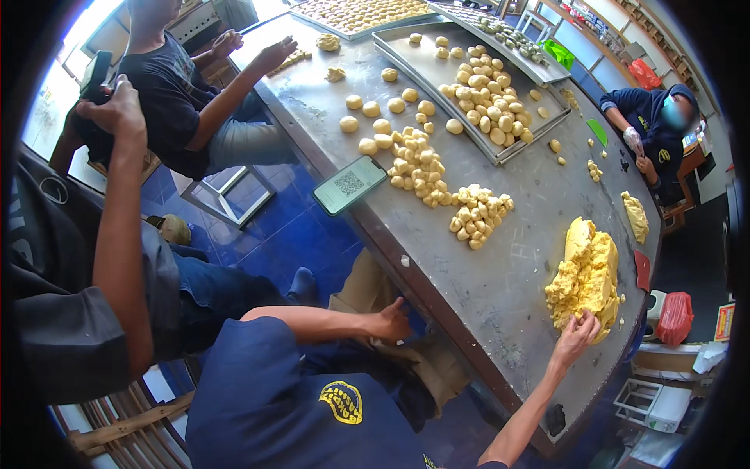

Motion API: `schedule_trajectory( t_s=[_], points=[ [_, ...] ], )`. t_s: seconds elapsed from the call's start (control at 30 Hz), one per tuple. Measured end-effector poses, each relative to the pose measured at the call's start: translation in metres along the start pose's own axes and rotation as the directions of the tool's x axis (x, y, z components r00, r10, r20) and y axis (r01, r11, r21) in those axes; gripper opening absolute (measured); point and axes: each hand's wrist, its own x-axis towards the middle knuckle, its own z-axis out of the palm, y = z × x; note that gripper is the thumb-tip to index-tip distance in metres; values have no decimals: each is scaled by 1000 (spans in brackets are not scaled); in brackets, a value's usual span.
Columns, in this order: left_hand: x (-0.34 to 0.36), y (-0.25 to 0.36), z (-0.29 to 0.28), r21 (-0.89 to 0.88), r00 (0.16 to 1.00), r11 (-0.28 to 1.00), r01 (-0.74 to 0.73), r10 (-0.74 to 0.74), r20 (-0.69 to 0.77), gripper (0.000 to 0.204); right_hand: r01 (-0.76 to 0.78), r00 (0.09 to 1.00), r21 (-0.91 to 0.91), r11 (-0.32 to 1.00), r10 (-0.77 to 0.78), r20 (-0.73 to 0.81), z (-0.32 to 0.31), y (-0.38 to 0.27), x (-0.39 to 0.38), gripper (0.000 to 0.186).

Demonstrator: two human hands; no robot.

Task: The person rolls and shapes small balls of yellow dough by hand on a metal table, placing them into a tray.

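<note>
On the right part of the metal table lies a large mound of crumbly yellow dough (587,270). My right hand (576,338) reaches to its near edge, the fingers pinched on a bit of it. My left hand (388,322) is held low over my lap, beside the table edge. Its thumb points up and the fingers are curled; whatever is inside them, if anything, is hidden. Small pale dough pieces (418,168) lie in a heap at the middle of the table, with another cluster (480,213) next to it. Several rounded balls (396,105) sit behind them.
A phone (350,185) lies at the table's left edge. A metal tray (512,144) of dough balls stands farther back, near a green scraper (598,132) and a red scraper (642,270). Two people are at the left, one holding a device (95,78); a masked person (660,129) works at the far right.
</note>
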Motion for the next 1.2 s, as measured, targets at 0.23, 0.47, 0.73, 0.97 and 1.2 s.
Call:
schedule_trajectory(
  t_s=[0.23, 0.47, 0.73, 0.97, 1.2],
  points=[
    [-1, 0, 0, -170, 974, 985, 21, 18, 224, 21, 184, 952, -317, 930, -249, -177, -6, -21, 11, 62],
    [-2, -14, -29, 3, 936, 973, 230, -220, -274, 21, 150, 980, -294, 944, -182, -85, 6, -13, 15, 74],
    [-42, 7, -140, -500, 968, 833, 235, -152, 202, 23, 40, 984, -323, 946, -93, -151, 15, -2, 0, 55],
    [6, -43, -245, -801, 749, 582, 140, -591, -298, 9, 24, 992, -351, 936, -67, -110, 25, -13, -10, 40],
    [58, -108, -215, -571, 393, 657, 493, -753, -527, 31, 2, 998, -249, 968, -18, -62, 28, -23, -31, 35]
  ],
)
